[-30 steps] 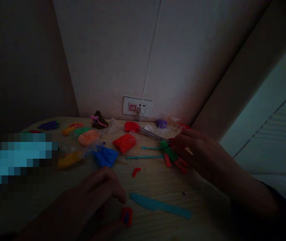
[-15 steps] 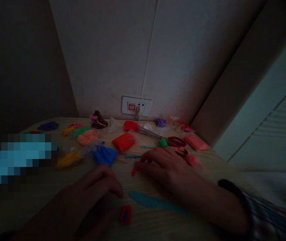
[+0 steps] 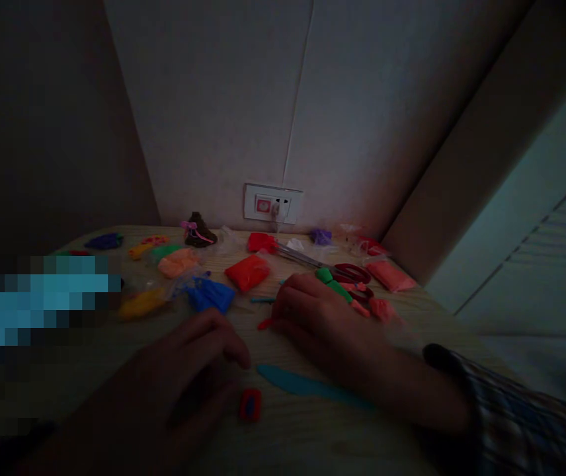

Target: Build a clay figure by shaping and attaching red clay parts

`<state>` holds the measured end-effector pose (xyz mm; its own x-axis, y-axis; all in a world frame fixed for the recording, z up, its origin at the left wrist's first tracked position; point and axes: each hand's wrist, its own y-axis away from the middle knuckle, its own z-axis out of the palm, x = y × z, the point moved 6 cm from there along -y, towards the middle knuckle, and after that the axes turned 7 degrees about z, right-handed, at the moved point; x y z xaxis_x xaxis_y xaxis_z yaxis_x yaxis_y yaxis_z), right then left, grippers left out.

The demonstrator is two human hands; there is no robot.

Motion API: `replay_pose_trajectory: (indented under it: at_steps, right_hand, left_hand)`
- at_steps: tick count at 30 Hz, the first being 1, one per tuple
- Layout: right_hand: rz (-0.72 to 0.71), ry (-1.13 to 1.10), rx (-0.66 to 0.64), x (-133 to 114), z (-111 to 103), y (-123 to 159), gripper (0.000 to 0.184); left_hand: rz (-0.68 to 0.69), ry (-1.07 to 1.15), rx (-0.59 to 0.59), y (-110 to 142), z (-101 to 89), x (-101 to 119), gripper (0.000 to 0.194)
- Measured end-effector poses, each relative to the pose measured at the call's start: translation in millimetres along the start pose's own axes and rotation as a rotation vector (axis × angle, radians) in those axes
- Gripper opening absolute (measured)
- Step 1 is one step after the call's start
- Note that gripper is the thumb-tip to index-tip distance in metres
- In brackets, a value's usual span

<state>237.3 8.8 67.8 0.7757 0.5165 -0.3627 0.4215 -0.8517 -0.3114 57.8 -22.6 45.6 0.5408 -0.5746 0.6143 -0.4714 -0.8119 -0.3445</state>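
Observation:
The scene is dim. My right hand (image 3: 320,317) rests on the wooden table (image 3: 313,430) with its fingers curled over a small red clay piece (image 3: 264,323). A green and red clay figure (image 3: 340,291) lies just behind that hand, next to red-handled scissors (image 3: 342,272). My left hand (image 3: 184,377) lies on the table with loosely bent fingers, holding nothing I can see. A small red and blue clay block (image 3: 250,404) sits close to its fingertips. A teal plastic knife (image 3: 307,387) lies between the two hands.
Bags and lumps of clay lie across the table: red (image 3: 247,272), blue (image 3: 209,295), orange (image 3: 178,262), yellow (image 3: 140,304), pink (image 3: 390,276), purple (image 3: 321,236), brown (image 3: 198,231). A wall socket (image 3: 273,203) sits behind them. A blurred patch covers the left.
My right hand left the clay figure at the right, moved left and came down over the small red clay piece. My left hand has barely shifted.

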Motion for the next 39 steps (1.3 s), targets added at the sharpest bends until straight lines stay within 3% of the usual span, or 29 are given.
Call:
replay_pose_trajectory:
  at_steps: [8,11,15,19,22,25,31,36,39]
  right_hand:
    - [-0.040,-0.159,0.043,-6.6,-7.5,2.8,0.019]
    - [-0.087,-0.315,0.056,-15.1,-10.3,6.0,0.018]
    - [-0.116,-0.471,0.033,-23.7,-8.7,9.0,0.015]
    - [-0.095,-0.581,0.017,-28.7,-6.1,11.5,0.012]
    - [-0.046,-0.601,0.016,-27.0,-6.6,11.2,0.015]
    - [0.015,-0.586,0.021,-20.0,-8.4,9.1,0.017]
    - [0.089,-0.614,0.011,-7.4,-7.6,7.8,0.013]
    - [0.022,-0.571,0.000,-17.2,-7.8,9.0,0.019]
    - [-0.027,-0.503,0.035,-26.9,-9.4,10.3,0.026]
  left_hand:
    - [0.036,0.061,0.028,1.7,1.2,-18.6,0.014]
    - [-0.036,0.078,0.017,0.9,2.4,-26.5,0.024]
    - [-0.154,0.177,-0.050,-11.4,2.2,-18.9,0.040]
    - [-0.182,0.193,-0.199,-20.8,5.7,-8.5,0.039]
    - [-0.136,0.154,-0.152,-21.0,1.8,-8.3,0.042]
    - [0.006,0.069,-0.050,-20.7,-7.4,-6.8,0.033]
    - [0.246,-0.166,-0.037,-19.5,-14.6,-7.0,0.033]
    - [0.298,-0.162,0.121,-16.7,-19.9,-0.6,0.025]
    - [0.265,-0.091,0.114,-19.3,-19.6,6.9,0.019]
